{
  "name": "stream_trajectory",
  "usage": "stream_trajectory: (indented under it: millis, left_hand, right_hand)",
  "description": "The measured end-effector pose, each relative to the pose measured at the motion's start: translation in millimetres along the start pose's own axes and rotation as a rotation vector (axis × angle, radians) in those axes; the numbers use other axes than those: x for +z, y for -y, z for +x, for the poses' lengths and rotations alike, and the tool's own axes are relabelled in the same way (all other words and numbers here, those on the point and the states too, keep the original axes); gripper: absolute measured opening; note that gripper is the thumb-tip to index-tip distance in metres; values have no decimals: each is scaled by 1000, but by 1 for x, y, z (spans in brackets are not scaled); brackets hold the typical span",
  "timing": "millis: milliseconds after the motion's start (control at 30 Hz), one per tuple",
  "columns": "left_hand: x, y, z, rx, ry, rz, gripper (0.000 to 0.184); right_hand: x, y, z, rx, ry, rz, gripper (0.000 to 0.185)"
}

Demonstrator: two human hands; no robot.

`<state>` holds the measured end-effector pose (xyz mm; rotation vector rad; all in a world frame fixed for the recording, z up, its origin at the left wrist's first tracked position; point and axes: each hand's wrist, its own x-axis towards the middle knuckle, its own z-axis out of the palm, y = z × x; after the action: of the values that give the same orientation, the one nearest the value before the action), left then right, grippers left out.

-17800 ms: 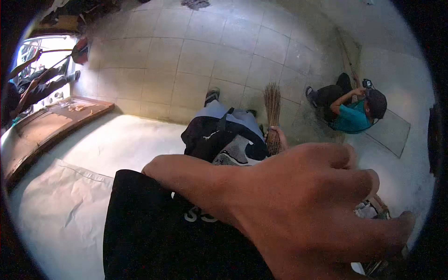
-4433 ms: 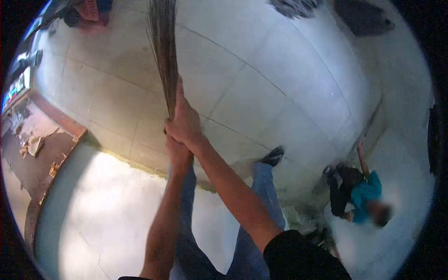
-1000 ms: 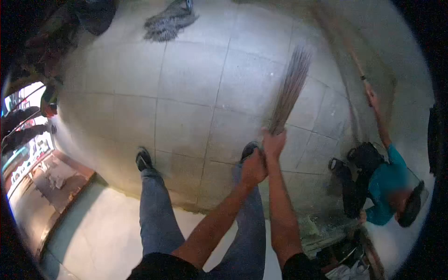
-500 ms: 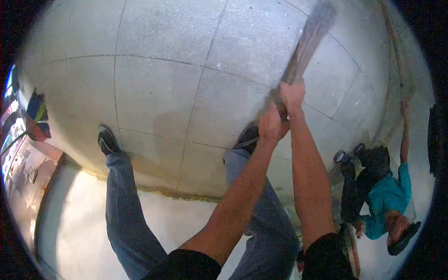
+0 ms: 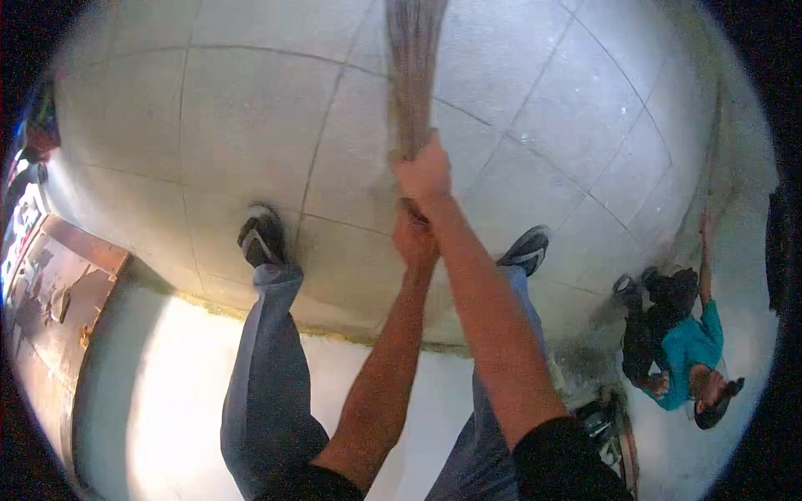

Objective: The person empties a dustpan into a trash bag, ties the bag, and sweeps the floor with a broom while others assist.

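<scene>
Both my hands are closed around a stick broom (image 5: 413, 75), a long brown bundle of thin bristles reaching away from me past the top edge of the view. My right hand (image 5: 424, 173) grips it farther out, just below the spread bristles. Nearer to me, my left hand (image 5: 415, 238) is wrapped round the handle end, close behind the right one. The broom is slightly blurred, and whether its tip touches the floor is out of view. Below it lies the grey tiled floor (image 5: 242, 125).
My feet in dark shoes (image 5: 262, 234) stand apart beside a pale wall (image 5: 351, 359). On the right is a person in a teal shirt (image 5: 693, 342), one arm stretched toward a long thin pole (image 5: 714, 150). A worn, peeling panel (image 5: 63, 292) stands at left.
The broom and both hands have swung leftward, from the upper right to the middle. My feet have shifted rightward in view. Both hands keep their grip.
</scene>
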<state>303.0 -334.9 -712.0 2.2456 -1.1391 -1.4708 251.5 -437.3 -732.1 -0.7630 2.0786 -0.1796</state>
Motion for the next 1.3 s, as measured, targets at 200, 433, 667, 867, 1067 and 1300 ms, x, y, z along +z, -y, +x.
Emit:
stream_trajectory:
  millis: [200,433,667,867,1067,1300]
  left_hand:
    - [-136,79,81,-119,-124,46,43]
    - [-302,95,116,-164,-290,32,44]
    - [-322,58,61,-136,-253,24,42]
    - [-222,2,-81,26,-145,332,36]
    - [-44,-28,-181,176,380,490,30]
    - [169,-34,-213,485,689,496,32]
  right_hand:
    - [132,117,-33,-13,147,92,57]
    - [247,234,-93,-145,273,66,60]
    - [212,240,-142,-269,251,97,50]
    - [56,111,-188,-190,-31,397,49]
    - [-68,-142,-166,224,-468,443,36]
    - [-207,-336,-85,388,-579,447,36]
